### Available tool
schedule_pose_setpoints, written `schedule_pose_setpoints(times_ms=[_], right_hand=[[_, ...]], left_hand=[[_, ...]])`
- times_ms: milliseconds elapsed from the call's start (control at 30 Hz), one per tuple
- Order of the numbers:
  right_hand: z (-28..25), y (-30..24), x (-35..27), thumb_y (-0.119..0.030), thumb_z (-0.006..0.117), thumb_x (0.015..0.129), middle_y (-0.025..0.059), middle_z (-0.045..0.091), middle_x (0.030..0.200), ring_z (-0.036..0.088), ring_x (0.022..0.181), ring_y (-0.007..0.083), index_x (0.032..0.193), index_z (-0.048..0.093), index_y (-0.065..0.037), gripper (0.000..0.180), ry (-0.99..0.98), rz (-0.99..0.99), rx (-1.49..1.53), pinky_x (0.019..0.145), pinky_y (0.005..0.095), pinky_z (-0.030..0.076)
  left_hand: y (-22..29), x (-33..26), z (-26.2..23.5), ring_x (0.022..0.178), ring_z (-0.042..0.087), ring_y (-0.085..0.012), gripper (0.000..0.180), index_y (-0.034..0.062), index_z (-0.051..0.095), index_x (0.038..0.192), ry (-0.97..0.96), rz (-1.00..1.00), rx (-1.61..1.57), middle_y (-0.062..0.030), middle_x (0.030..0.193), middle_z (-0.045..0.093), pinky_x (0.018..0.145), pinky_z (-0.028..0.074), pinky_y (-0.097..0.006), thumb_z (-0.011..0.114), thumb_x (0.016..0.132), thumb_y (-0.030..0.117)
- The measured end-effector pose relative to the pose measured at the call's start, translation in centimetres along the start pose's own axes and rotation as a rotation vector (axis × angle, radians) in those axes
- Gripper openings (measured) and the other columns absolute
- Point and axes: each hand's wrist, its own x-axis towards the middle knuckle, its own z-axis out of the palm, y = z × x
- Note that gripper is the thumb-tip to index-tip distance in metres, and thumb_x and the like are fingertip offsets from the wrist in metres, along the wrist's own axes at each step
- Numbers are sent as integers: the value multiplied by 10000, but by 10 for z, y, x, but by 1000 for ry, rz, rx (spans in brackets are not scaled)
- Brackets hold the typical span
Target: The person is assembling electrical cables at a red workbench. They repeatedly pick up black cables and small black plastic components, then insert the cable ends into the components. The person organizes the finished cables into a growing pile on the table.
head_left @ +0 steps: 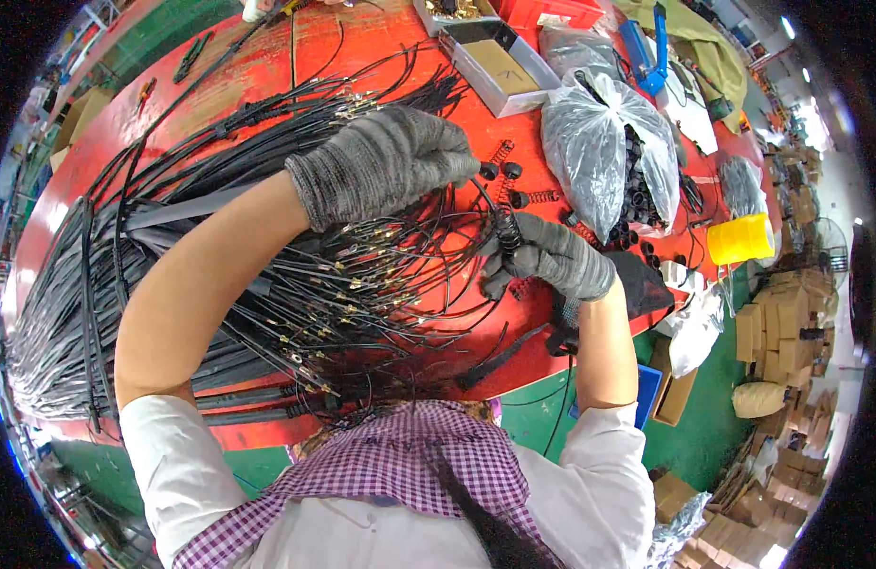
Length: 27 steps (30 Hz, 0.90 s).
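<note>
My left hand, in a grey knit glove, is closed in a pinch above the cable ends; whatever its fingertips hold is hidden. Beneath it lies a large bundle of black cables, whose thin wires end in brass-coloured terminals. To the right, my gloved right hand has its fingers curled around a dark ribbed piece like a coil spring, which stands up out of the grip. Next to both hands, small springs with black caps are scattered on the red table.
Behind the springs stands a grey tray with cardboard inside. A clear plastic bag of black parts sits on the right, with a blue tool beyond it. Yellow tape is near the right edge. Stacked cartons stand farther off.
</note>
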Motion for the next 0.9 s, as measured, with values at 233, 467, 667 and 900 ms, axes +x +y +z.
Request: schedule_pose_setpoints(times_ms=[233,467,667,900], right_hand=[[12,9,-13,-255,515,875,100,553,1022,567,908,208,1161,437,12,399,373,-67,-479,797,346,466],[20,17,3,-339,549,841,133,539,1034,575,924,244,1166,425,22,502,274,-178,57,796,401,482],[18,17,6,-201,535,859,114,580,966,579,942,227,1191,400,14,418,49,-266,440,802,324,476],[6,14,-7,-103,537,845,97,561,1031,576,929,202,1197,430,1,383,371,-119,-213,809,321,460]], left_hand=[[7,6,-15,752,546,-138,163,5,579,893,181,-81,-123,-64,765,578,694,449,-263,481,855,130],[-2,8,-11,766,535,-100,201,7,605,898,189,-117,-308,-32,787,607,729,435,-244,519,855,184],[-7,9,-10,818,576,-121,178,33,591,951,219,-45,-280,-54,853,620,758,457,-258,507,841,144],[-6,8,-16,779,582,-117,176,51,632,941,238,154,-63,-51,834,630,729,463,-250,533,824,139]])
